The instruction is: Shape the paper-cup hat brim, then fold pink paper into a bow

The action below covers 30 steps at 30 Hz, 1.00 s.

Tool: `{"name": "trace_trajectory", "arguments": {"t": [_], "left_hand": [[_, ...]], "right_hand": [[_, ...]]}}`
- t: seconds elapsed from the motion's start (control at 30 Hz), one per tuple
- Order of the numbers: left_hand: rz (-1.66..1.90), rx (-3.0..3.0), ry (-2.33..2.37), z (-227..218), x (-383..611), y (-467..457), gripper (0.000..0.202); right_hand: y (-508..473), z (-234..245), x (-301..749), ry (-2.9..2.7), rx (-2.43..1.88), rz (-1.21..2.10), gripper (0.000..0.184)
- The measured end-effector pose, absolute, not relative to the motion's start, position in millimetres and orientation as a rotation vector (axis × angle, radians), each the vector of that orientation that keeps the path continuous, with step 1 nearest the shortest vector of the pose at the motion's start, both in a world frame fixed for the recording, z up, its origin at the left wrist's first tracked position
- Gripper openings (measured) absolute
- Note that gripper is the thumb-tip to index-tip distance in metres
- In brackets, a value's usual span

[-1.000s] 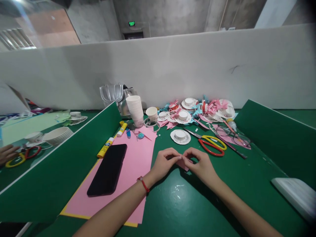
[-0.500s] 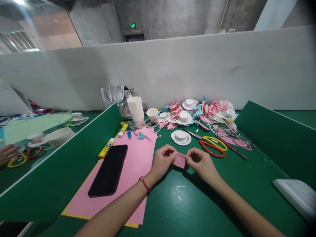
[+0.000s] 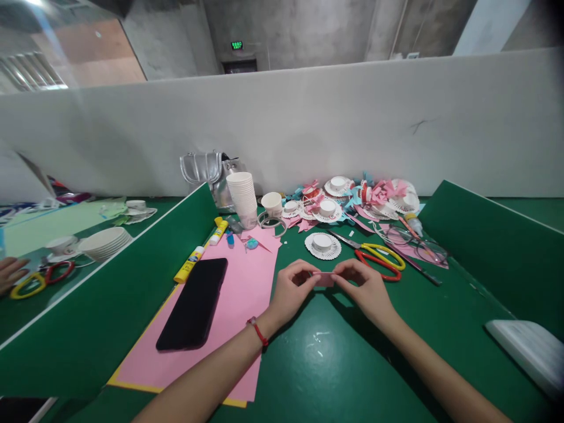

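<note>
A small pink paper piece is pinched between my two hands just above the green table. My left hand grips its left end with curled fingers; a red string is tied round that wrist. My right hand pinches the right end. The piece looks folded into a narrow strip. A white paper-cup craft lies just beyond my hands, and red and yellow scissors lie to the right of it.
A black phone lies on pink paper sheets at left, beside a glue stick. Stacked paper cups, a silver bag and finished paper crafts line the back. Green dividers flank the space. Another person's hand shows far left.
The pink piece was opened out flat between my hands half a second ago; now it is folded narrower and held slightly higher, with both hands closer together.
</note>
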<state>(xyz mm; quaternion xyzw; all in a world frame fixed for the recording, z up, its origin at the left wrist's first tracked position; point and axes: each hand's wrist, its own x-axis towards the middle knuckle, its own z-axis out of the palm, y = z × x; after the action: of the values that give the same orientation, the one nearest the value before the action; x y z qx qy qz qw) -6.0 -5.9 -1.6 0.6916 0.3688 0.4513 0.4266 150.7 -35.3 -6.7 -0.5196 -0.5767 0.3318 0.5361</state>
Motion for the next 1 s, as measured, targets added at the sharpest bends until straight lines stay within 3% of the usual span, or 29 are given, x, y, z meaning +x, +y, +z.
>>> {"name": "trace_trajectory", "arguments": {"t": [0.17,0.53,0.83,1.0], "left_hand": [[1.186,1.846,0.861,-4.3,-5.3,-7.7,0.008],[1.357,2.006,0.854,-4.6,-4.6,-10.2,0.019],[1.244,2.072,0.813,-6.7,-3.6,-8.2,0.009],[1.103,2.04,0.806,-5.4,-6.6,-7.2,0.015]], "right_hand": [[-37.0,-3.1,149.4,-1.453,-1.211,0.734,0.005],[-37.8,-7.3,150.3,-1.532,-1.163,0.463,0.022],[-38.7,-9.0,148.8,-1.672,-1.239,0.405,0.005],[-40.9,-7.2,147.7,-1.742,-1.286,0.359,0.007]]}}
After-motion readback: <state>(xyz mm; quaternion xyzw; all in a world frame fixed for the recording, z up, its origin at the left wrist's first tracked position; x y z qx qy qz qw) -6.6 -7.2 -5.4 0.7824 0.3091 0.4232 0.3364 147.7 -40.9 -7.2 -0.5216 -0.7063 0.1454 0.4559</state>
